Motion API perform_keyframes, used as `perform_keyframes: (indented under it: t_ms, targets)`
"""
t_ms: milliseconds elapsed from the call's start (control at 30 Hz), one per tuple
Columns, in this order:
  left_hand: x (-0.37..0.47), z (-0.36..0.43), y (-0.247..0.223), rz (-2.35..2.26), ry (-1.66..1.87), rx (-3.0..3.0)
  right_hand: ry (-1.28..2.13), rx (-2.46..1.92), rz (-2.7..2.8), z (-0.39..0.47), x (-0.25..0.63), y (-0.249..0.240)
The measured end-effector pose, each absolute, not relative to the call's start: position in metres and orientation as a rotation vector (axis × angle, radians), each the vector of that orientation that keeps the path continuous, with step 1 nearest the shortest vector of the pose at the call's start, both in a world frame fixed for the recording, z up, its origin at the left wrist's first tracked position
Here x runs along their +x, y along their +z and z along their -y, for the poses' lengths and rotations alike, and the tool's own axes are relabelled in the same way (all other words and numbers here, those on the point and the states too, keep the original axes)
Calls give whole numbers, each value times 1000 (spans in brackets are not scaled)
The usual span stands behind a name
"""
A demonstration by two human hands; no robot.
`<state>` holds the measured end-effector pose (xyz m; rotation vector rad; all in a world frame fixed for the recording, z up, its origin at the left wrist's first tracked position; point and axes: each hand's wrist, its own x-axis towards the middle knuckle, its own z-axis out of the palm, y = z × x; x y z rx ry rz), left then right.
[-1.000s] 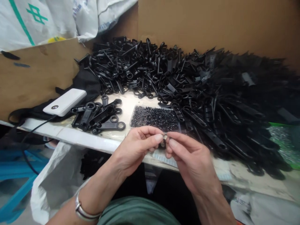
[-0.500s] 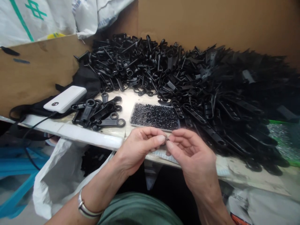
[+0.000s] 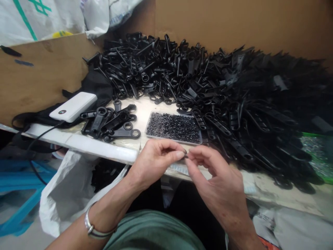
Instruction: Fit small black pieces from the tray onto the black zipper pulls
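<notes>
Just in front of the table edge, my left hand (image 3: 158, 159) pinches a tiny dark part (image 3: 185, 156) between thumb and forefinger. Facing it, my right hand (image 3: 215, 177) has thumb and forefinger curled toward the same part, their tips close to it or touching. The part is too small to name. Right behind my hands lies a shallow clear tray (image 3: 173, 140), filled with tiny greyish pieces on its left and black ones on its right. A small group of black plastic arms with ringed ends (image 3: 117, 125) lies to the left of the tray.
A big heap of black plastic parts (image 3: 161, 69) covers the back and right of the table. On the left rests a white power bank (image 3: 73, 107) with a cable. A green tray (image 3: 316, 156) holds small clear pieces. A white sack (image 3: 58, 194) hangs open below the edge.
My right thumb and forefinger have parted slightly, while my left hand keeps its pinch. The whole view has shifted a little.
</notes>
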<state>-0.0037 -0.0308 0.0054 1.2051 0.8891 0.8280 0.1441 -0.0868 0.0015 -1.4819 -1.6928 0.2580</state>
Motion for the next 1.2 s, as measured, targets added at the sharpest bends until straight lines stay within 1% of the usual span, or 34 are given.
perform_keyframes:
  t_ms: [400,767,1000,1200]
  targets:
    - [-1,33,-1,-841,842,929,308,-1465,1639,86,148,-3]
    - [-4,32,0,-867,802,1111,196,-1450,1709,87,148,-8]
    - [-2,37,4,-899,848,1105,126,-1483,1680,89,149,-8]
    - [0,41,7,-949,880,1154,178,-1507,1698,89,148,-4]
